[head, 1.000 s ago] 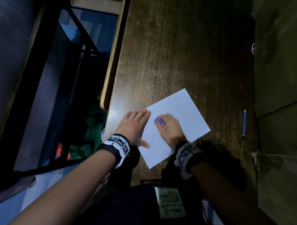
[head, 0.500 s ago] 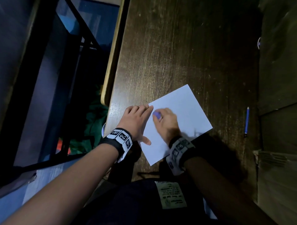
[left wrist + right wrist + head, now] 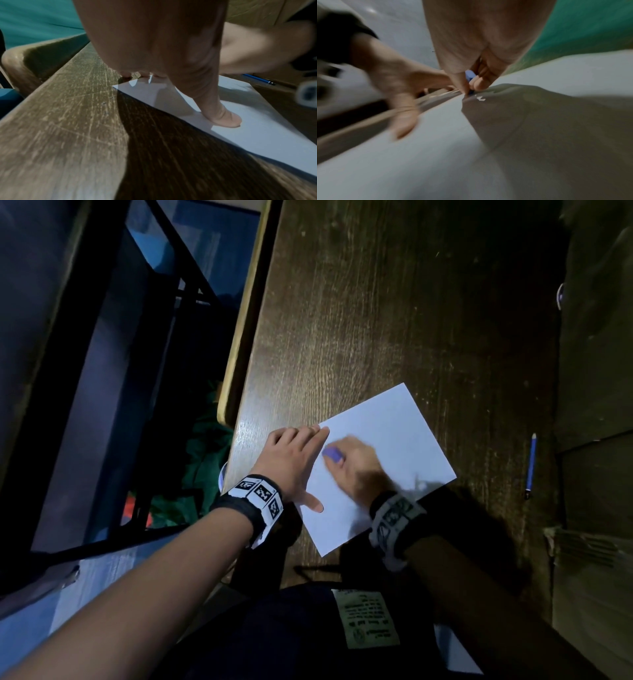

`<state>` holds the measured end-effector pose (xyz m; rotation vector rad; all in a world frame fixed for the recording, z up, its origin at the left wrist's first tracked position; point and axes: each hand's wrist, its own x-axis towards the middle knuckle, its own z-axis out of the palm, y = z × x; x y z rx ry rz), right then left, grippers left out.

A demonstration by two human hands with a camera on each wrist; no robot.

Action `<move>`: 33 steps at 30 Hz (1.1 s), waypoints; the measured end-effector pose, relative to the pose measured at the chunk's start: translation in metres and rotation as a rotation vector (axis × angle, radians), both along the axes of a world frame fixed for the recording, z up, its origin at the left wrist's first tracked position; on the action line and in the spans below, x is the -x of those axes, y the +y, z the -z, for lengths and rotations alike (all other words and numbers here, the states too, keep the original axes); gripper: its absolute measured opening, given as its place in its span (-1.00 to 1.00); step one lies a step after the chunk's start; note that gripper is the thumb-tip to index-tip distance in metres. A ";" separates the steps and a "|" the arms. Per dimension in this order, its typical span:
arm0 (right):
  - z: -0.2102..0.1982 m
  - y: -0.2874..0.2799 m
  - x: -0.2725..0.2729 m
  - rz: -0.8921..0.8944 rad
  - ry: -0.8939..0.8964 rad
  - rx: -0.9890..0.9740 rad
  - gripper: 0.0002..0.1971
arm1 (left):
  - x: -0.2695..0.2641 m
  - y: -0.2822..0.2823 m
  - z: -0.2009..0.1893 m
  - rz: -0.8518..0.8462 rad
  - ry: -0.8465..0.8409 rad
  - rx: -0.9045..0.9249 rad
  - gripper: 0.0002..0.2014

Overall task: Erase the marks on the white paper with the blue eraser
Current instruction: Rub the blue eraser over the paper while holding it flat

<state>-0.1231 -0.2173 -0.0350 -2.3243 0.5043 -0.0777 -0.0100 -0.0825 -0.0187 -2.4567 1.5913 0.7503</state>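
Observation:
A white paper [image 3: 394, 436] lies tilted on the dark wooden table [image 3: 376, 302]. My left hand [image 3: 291, 460] lies flat on the sheet's left edge, fingers straight and thumb [image 3: 223, 117] pressing the paper [image 3: 265, 128]. My right hand [image 3: 356, 463] pinches the blue eraser [image 3: 332, 454] between thumb and fingers and holds it down on the sheet close to my left fingertips. In the right wrist view the blue eraser [image 3: 469, 77] shows between the fingertips, touching the paper [image 3: 436, 155]. No marks show on the sheet.
A blue pencil [image 3: 530, 465] lies on the table right of the paper, near cardboard boxes [image 3: 599, 371]. The table's left edge [image 3: 239, 354] runs beside a black metal frame [image 3: 164, 268] and green cloth [image 3: 205, 453].
My right hand has kept rubbing the eraser over the paper's left part, shifting slightly towards my left fingertips and back. The left hand stayed pressed on the sheet.

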 end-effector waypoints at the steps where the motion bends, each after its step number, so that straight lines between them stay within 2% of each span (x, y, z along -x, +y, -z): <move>1: 0.000 -0.013 -0.012 0.128 0.019 0.038 -0.87 | 0.000 0.001 0.001 -0.004 0.012 -0.003 0.47; 3: 0.009 -0.025 -0.019 0.341 0.034 0.079 -0.84 | 0.000 0.001 0.000 -0.009 0.019 -0.005 0.47; 4: 0.012 -0.016 -0.014 0.355 0.023 0.088 -0.84 | 0.000 0.001 0.001 -0.011 0.017 -0.004 0.47; 5: 0.012 0.001 -0.007 0.293 0.003 0.073 -0.85 | 0.000 0.000 0.001 -0.012 0.012 -0.005 0.48; 7: 0.005 0.030 0.016 0.032 -0.045 -0.016 -0.89 | 0.000 0.000 0.001 -0.009 -0.012 -0.012 0.48; 9: 0.000 0.018 0.017 -0.119 -0.037 -0.022 -0.89 | 0.001 -0.001 0.001 -0.006 -0.021 -0.016 0.48; 10: -0.001 0.003 0.007 -0.085 -0.028 0.004 -0.88 | 0.001 -0.001 0.001 -0.009 -0.012 -0.019 0.48; 13: 0.004 -0.031 -0.020 0.283 0.018 0.086 -0.84 | 0.000 -0.001 0.000 -0.011 0.007 -0.029 0.48; 14: 0.009 -0.027 -0.019 0.333 0.053 0.085 -0.82 | 0.000 -0.001 0.000 -0.013 0.012 -0.027 0.48; 16: 0.007 0.006 -0.005 0.209 0.145 0.013 -0.80 | 0.001 -0.001 0.001 -0.017 0.006 -0.019 0.48; 18: 0.000 0.037 0.018 -0.040 0.123 -0.055 -0.84 | 0.002 -0.002 0.002 -0.021 -0.026 -0.015 0.48; 19: -0.002 0.033 0.022 -0.097 0.110 -0.070 -0.86 | 0.003 -0.002 0.002 -0.022 -0.033 -0.013 0.48; 20: -0.001 0.021 0.016 -0.079 0.101 -0.062 -0.86 | 0.003 -0.002 0.002 -0.024 -0.025 -0.016 0.49; 24: 0.009 -0.024 -0.013 0.354 0.059 0.056 -0.82 | 0.001 -0.001 0.000 -0.021 0.012 -0.031 0.49; 25: 0.012 -0.016 -0.010 0.346 0.058 0.060 -0.81 | 0.002 -0.002 -0.001 -0.021 0.008 -0.031 0.49; 26: 0.011 0.000 -0.004 0.264 0.087 0.030 -0.81 | 0.002 -0.002 0.000 -0.021 -0.001 -0.030 0.49; 28: 0.004 0.033 0.018 -0.006 0.139 -0.060 -0.83 | 0.004 -0.003 -0.001 -0.023 -0.027 -0.031 0.47; 30: -0.003 0.023 0.020 -0.098 0.145 -0.084 -0.84 | 0.004 -0.005 -0.001 -0.021 -0.036 -0.039 0.47; 31: -0.003 0.007 0.010 -0.042 0.137 -0.046 -0.84 | 0.003 -0.005 -0.001 -0.021 -0.030 -0.044 0.48; 33: 0.001 -0.023 -0.008 0.206 0.084 0.062 -0.82 | 0.003 -0.005 -0.002 -0.013 -0.033 -0.055 0.49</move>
